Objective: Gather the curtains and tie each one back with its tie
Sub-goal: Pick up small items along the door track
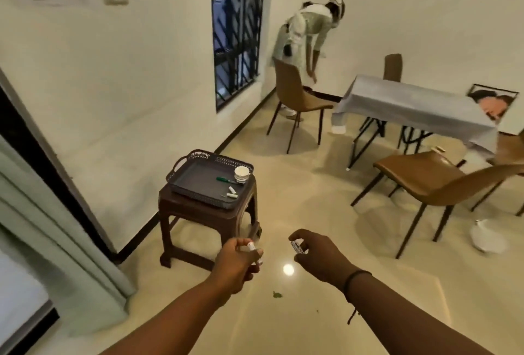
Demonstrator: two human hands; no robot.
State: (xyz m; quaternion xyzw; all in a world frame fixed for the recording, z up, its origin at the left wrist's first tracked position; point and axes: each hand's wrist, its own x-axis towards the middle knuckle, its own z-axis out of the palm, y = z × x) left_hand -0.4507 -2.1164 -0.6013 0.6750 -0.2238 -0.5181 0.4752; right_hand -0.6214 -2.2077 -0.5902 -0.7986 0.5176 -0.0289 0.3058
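Only part of the curtain (42, 213) shows, a pale green fall of folds at about nine o'clock, cut off by the left edge and hanging loose to the floor beside a dark door frame; no tie can be made out on it. Both hands are well apart from it, held out over the tiled floor (283, 184) near six o'clock. The left hand (236, 258) curls its fingers round a small white cylinder with a reddish band, too blurred to name. The right hand (314, 252) pinches a small white piece with dark print, unreadable, and a dark band circles that wrist.

Just beyond the left hand, toward twelve o'clock, stands a brown stool (207, 213) bearing a dark tray (198, 193). On the tray lie a green marker (228, 180), a white cup (243, 173) and a couple of small white bits, hard to tell.

At three o'clock a brown chair (431, 179) is partly cut off by the right edge. Behind it is a counter (411, 108) under a grey cloth, with another chair (297, 99) at one o'clock. A person (306, 31) bends forward behind that chair, beside a barred window (238, 28). Something white on the floor near four o'clock is blurred.
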